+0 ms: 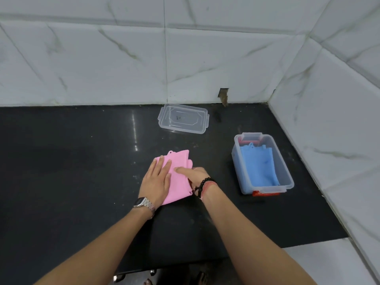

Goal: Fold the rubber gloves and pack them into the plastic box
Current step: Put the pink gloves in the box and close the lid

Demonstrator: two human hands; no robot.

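A pink rubber glove [180, 161] lies folded flat on the black counter, in the middle. My left hand [157, 181] presses down on its left half, fingers spread and flat. My right hand [193, 173] rests on the glove's right edge with the index finger laid across it, and the other fingers seem to curl around that edge. To the right stands the clear plastic box [287, 171], uncovered, with a folded blue glove [259, 167] inside and something red under it.
The box's clear lid [184, 121] lies upside down near the back wall. The black counter [72, 161] ends at marble-tiled walls behind and on the right. Its front edge is near my arms.
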